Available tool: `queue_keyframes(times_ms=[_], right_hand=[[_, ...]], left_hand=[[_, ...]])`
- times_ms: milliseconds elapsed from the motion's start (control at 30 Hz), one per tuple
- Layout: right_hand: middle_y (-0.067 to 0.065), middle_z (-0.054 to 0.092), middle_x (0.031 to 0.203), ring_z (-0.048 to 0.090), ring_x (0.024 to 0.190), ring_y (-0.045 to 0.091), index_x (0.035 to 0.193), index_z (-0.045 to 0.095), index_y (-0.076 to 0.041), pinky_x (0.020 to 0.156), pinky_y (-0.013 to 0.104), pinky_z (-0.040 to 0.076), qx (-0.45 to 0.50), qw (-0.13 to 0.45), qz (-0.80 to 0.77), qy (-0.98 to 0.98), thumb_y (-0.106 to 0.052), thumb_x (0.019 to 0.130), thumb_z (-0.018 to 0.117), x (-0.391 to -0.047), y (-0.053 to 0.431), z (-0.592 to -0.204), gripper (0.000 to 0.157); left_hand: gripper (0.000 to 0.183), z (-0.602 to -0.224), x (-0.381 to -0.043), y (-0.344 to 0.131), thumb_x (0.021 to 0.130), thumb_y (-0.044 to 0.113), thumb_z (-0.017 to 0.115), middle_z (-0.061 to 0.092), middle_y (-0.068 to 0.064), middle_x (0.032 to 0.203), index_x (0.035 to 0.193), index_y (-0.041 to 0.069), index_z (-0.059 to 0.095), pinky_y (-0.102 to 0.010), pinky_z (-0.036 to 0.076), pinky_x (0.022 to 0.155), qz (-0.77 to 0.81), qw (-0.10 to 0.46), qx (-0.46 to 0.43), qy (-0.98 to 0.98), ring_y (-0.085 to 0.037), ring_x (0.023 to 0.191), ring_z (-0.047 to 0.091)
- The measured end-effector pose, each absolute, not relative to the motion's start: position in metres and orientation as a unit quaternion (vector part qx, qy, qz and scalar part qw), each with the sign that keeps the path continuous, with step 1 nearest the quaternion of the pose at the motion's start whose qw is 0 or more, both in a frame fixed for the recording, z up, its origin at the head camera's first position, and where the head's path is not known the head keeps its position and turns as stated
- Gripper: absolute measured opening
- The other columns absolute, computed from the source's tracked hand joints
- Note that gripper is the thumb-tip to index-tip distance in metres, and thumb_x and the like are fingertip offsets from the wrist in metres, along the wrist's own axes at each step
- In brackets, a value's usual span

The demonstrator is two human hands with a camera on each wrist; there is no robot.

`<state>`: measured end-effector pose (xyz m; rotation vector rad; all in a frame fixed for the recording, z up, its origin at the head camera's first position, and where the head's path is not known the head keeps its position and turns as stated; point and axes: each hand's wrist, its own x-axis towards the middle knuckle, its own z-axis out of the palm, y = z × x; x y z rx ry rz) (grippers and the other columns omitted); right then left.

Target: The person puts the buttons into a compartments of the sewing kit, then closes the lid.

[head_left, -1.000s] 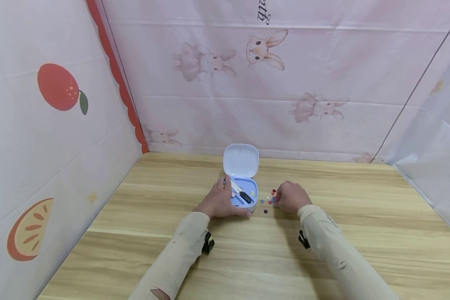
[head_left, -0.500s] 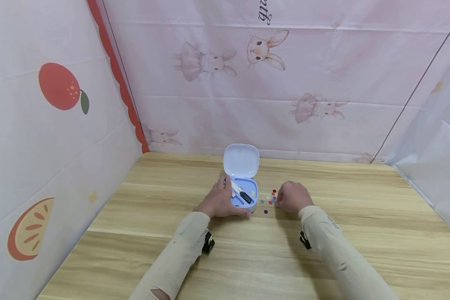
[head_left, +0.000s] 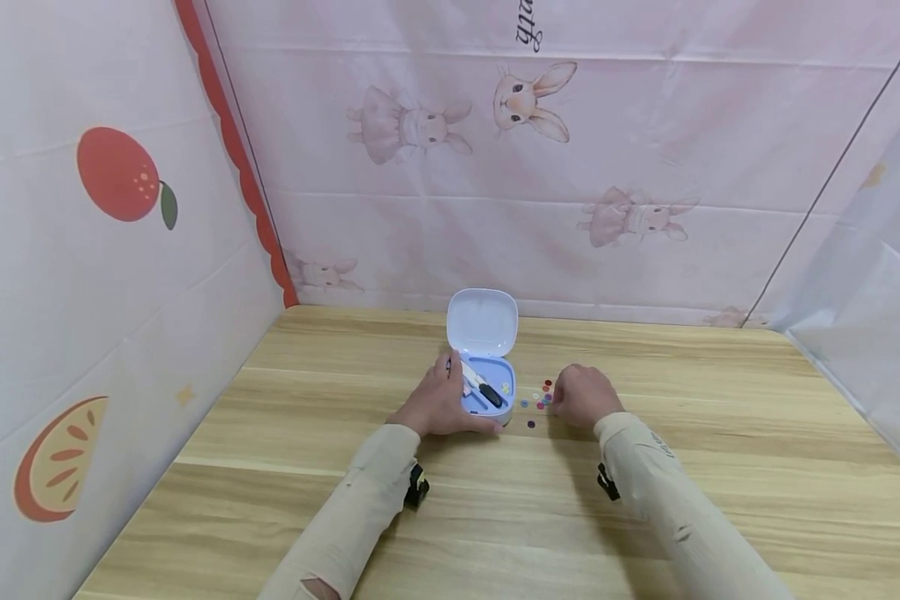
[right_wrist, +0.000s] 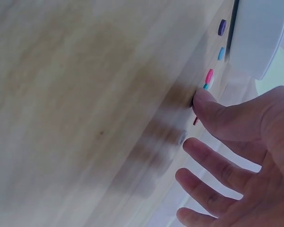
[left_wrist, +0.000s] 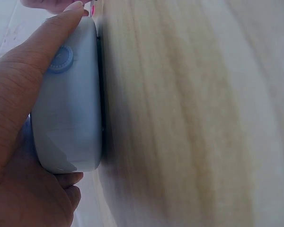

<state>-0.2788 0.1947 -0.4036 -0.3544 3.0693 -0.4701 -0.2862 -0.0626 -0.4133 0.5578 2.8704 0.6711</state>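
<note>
My left hand [head_left: 438,404] grips a small white-and-blue box [left_wrist: 78,118] from its left side, thumb along the front wall. Its white lid [head_left: 482,321] stands raised at the back. Inside lie a slim tool with a black handle [head_left: 489,393] and pale yellow buttons [head_left: 506,388]. To the right of the box, my right hand [head_left: 587,397] is down at the tabletop, its thumb and forefinger pinching a dark button [right_wrist: 192,101], mostly hidden by the thumb. Around it lie a purple button [right_wrist: 222,27], a light blue button [right_wrist: 221,53] and a pink button [right_wrist: 209,75].
A whitish button [right_wrist: 181,137] lies under the other fingers of my right hand, and a dark red button [head_left: 548,383] sits farther back. The wooden table [head_left: 360,350] meets a pink rabbit-print sheet [head_left: 435,233] behind and a fruit-print sheet [head_left: 67,292] at left.
Almost nothing differs. My right hand shifts very slightly among the buttons, while my left hand keeps its hold on the box.
</note>
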Motion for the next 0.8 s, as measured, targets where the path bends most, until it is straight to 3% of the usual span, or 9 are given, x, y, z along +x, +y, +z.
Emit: queue_keyframes(times_ms=[800], right_hand=[[0.006, 0.07, 0.084, 0.061, 0.073, 0.02, 0.074, 0.075, -0.005, 0.078, 0.042, 0.056, -0.129, -0.01, -0.154, 0.98, 0.004, 0.076, 0.074, -0.2771, 0.196, -0.4045, 0.01]], left_hand=[[0.145, -0.4133, -0.2863, -0.063, 0.066, 0.075, 0.08, 0.006, -0.019, 0.167, 0.162, 0.002, -0.001, -0.049, 0.032, 0.116, 0.23, 0.078, 0.185, 0.952, -0.037, 0.147, 0.026]])
